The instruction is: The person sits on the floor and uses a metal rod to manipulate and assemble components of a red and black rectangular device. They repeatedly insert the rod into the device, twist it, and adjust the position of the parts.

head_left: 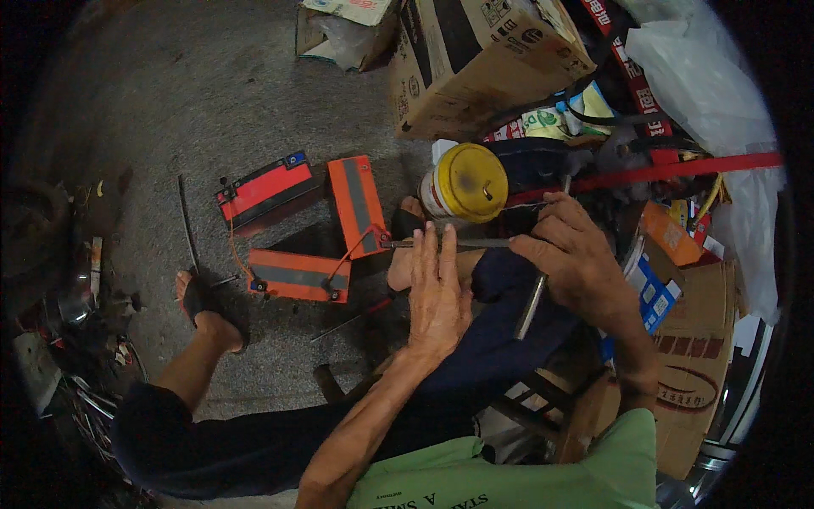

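My right hand (572,254) is closed around the crossbar of a metal T-handle wrench (531,307). The wrench's long shaft runs left, its tip at a terminal on the corner of an orange battery (345,191) with a grey stripe. My left hand (438,297) lies with fingers stretched out across the shaft; whether the palm touches it is hidden. A second orange battery (297,273) lies nearer to me, joined to the first by a short wire. Farther left is a red and black battery (270,193), linked to the second battery by a thin orange wire.
A yellow-lidded bucket (471,181) stands just beyond my hands. Behind it is a large cardboard box (475,64). Boxes and a red strap (678,168) crowd the right side. A thin dark rod (188,220) lies by my left foot. A wooden stool (543,407) is beneath me.
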The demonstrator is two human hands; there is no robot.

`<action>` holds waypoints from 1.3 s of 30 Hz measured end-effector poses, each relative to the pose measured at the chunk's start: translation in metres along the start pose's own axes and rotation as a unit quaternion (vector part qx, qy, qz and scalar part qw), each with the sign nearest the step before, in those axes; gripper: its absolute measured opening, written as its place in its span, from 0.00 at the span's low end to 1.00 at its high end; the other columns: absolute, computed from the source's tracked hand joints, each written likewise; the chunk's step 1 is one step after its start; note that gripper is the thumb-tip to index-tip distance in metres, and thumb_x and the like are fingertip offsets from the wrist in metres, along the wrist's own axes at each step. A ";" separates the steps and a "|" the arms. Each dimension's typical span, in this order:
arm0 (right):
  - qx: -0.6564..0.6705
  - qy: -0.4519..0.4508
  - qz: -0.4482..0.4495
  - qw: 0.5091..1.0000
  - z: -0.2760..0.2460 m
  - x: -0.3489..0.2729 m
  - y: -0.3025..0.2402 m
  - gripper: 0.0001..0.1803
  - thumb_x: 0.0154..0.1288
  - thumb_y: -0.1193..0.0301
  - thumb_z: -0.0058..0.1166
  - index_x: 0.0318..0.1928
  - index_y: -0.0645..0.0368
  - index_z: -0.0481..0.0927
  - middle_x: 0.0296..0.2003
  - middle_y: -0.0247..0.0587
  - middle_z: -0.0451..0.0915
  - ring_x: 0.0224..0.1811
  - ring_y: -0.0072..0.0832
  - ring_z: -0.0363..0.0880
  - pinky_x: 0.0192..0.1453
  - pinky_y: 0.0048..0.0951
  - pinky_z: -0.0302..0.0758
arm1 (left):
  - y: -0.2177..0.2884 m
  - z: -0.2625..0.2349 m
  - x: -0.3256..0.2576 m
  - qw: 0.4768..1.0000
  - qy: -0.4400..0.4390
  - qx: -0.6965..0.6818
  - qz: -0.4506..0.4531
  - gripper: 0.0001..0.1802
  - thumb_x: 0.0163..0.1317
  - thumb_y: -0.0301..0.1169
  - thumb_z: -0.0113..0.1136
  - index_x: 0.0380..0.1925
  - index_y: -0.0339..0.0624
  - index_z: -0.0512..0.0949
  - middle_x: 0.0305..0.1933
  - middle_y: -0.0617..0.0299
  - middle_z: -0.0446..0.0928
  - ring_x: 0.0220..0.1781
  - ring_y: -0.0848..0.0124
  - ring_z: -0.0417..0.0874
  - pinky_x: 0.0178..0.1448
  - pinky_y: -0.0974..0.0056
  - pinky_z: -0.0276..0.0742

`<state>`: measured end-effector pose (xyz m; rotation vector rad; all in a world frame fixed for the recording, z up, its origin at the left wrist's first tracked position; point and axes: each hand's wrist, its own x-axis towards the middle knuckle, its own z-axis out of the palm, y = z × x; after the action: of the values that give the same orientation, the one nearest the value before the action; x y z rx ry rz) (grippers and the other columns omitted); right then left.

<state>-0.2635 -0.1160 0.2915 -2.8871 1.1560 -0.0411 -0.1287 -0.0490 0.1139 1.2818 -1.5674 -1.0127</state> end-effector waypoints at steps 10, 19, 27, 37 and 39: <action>-0.006 0.021 -0.006 1.000 0.009 -0.001 0.001 0.15 0.48 0.76 0.58 0.40 0.60 0.82 0.32 0.43 0.75 0.43 0.42 0.77 0.63 0.50 0.73 | 0.000 0.002 0.009 0.999 0.014 0.023 0.027 0.48 0.54 0.19 0.63 0.74 0.36 0.50 0.77 0.38 0.50 0.78 0.37 0.51 0.77 0.42 0.53; -0.007 0.011 -0.001 1.000 0.012 0.003 -0.002 0.15 0.47 0.79 0.59 0.39 0.61 0.84 0.31 0.43 0.75 0.41 0.40 0.77 0.64 0.50 0.73 | -0.008 0.004 0.013 0.999 0.006 0.038 0.026 0.49 0.52 0.19 0.64 0.74 0.36 0.51 0.76 0.39 0.51 0.77 0.37 0.53 0.77 0.43 0.55; -0.016 0.001 -0.009 1.000 0.010 0.006 -0.003 0.14 0.47 0.78 0.60 0.39 0.61 0.84 0.30 0.42 0.75 0.41 0.40 0.77 0.65 0.51 0.73 | -0.006 0.007 0.011 0.999 0.014 0.025 0.020 0.49 0.52 0.20 0.65 0.74 0.36 0.51 0.77 0.39 0.51 0.77 0.39 0.53 0.76 0.43 0.55; -0.042 -0.013 -0.051 0.998 0.004 0.013 -0.006 0.14 0.49 0.77 0.58 0.40 0.61 0.82 0.31 0.42 0.75 0.42 0.40 0.76 0.65 0.53 0.72 | -0.007 0.002 0.014 1.000 0.016 0.021 0.016 0.48 0.53 0.20 0.64 0.73 0.33 0.51 0.77 0.39 0.51 0.77 0.38 0.52 0.77 0.44 0.54; -0.054 -0.018 -0.078 0.995 0.005 0.013 -0.008 0.14 0.50 0.76 0.58 0.41 0.62 0.82 0.31 0.42 0.74 0.43 0.40 0.76 0.66 0.53 0.72 | -0.009 0.001 0.014 1.000 0.014 0.009 0.015 0.48 0.53 0.20 0.63 0.73 0.33 0.49 0.76 0.37 0.51 0.77 0.37 0.51 0.77 0.43 0.53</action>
<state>-0.2487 -0.1187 0.2874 -3.0522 0.9541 0.0726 -0.1288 -0.0637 0.1068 1.2763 -1.5732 -0.9606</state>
